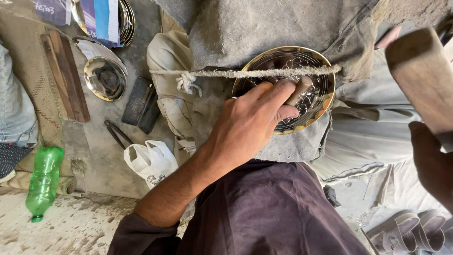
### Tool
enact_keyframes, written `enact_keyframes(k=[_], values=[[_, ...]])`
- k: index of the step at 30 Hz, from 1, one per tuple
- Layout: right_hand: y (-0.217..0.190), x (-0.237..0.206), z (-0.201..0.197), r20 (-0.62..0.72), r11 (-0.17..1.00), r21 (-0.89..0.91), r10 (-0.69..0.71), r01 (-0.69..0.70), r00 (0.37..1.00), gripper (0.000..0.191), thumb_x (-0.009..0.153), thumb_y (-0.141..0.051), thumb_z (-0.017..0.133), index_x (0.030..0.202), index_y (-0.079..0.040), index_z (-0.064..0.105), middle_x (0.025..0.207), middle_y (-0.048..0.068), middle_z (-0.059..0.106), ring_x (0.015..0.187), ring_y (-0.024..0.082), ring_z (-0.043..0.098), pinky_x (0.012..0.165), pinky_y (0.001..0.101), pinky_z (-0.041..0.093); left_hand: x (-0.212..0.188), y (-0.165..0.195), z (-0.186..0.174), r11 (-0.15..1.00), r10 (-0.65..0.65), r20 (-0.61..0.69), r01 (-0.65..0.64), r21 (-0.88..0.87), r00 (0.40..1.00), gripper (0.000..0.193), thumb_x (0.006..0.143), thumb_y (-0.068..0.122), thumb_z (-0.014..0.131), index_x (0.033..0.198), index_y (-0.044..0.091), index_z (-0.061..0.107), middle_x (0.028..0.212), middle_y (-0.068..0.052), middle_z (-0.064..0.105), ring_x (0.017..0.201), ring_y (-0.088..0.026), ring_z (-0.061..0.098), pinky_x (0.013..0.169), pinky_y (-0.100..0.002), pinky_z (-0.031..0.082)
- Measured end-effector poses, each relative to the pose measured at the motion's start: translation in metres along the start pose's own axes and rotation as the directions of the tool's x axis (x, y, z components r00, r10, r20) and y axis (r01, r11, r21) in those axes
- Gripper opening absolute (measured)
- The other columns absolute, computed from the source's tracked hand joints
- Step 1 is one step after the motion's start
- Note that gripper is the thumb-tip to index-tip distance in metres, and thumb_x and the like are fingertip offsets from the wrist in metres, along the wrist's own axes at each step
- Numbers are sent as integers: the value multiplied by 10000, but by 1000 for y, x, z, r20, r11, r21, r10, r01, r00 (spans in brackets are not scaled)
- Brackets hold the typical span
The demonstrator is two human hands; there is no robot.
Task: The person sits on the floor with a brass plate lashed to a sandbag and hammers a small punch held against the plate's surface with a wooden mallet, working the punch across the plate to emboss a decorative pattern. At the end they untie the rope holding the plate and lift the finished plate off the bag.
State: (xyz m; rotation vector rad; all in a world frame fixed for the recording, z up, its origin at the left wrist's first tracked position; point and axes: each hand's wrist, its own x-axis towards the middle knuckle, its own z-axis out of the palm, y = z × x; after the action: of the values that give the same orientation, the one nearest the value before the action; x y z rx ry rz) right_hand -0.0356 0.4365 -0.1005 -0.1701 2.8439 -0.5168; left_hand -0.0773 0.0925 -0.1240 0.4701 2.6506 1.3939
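Head view looks straight down on a person seated on the floor, working a shiny round metal plate that lies on a grey cloth pad just above the lap; a rope with a knot at its nine o'clock end is stretched across the plate's upper part, seemingly pinning it; the left hand is closed narrow around a short wooden-handled punch, tip down on the plate near its centre; the right hand, at three o'clock and half cut by the frame edge, grips the handle of a wooden mallet raised above the plate; a net-like pattern already covers much of the plate's inner field, from about twelve o'clock round to five o'clock, while the part under the left hand is hidden, so how much bare metal is left cannot be told; judged so, the patterning is well under way yet not shown as finished; at nine o'clock on the floor lie another metal dish, a dark block, wooden slats, a white plastic bag and a green bottle.
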Motion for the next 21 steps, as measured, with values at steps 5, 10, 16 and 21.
enact_keyframes(k=[5, 10, 16, 21], values=[[-46, 45, -26, 8, 989, -70, -133, 133, 991, 255, 962, 51, 623, 1216, 73, 626, 1033, 244, 721, 817, 289, 723, 701, 347, 595, 3, 1, -1, 1000, 18, 2, -18, 3, 1000, 354, 972, 231, 731, 1240, 25, 624, 905, -86, 704, 661, -120, 676, 476, -239, 563], [-78, 83, -45, 21, 954, -141, -263, 264, 964, 356, 905, 133, 607, 1259, 86, 603, 1000, 261, 714, 813, 310, 723, 686, 370, 600, -7, 12, -5, 994, -104, -83, 100, -53, 991, 281, 1029, 226, 679, 1204, 21, 598, 948, -99, 691, 789, -176, 716, 580, -285, 602], [-112, 97, -62, 31, 924, -187, -334, 334, 942, 490, 837, 231, 588, 1310, 102, 575, 960, 281, 705, 807, 335, 724, 668, 398, 606, -15, 21, -5, 984, -176, -202, 172, -37, 963, 266, 1055, 238, 654, 1164, 9, 575, 958, -122, 658, 816, -244, 694, 662, -363, 594], [-120, 107, -91, 196, 884, -353, -249, 305, 948, 529, 768, 152, 659, 1278, 19, 623, 899, 202, 708, 723, 268, 713, 697, 386, 603, -12, 27, -6, 978, -194, -226, 172, -116, 955, 247, 1061, 248, 666, 1034, 32, 548, 881, -90, 632, 751, -220, 677, 639, -376, 554]])
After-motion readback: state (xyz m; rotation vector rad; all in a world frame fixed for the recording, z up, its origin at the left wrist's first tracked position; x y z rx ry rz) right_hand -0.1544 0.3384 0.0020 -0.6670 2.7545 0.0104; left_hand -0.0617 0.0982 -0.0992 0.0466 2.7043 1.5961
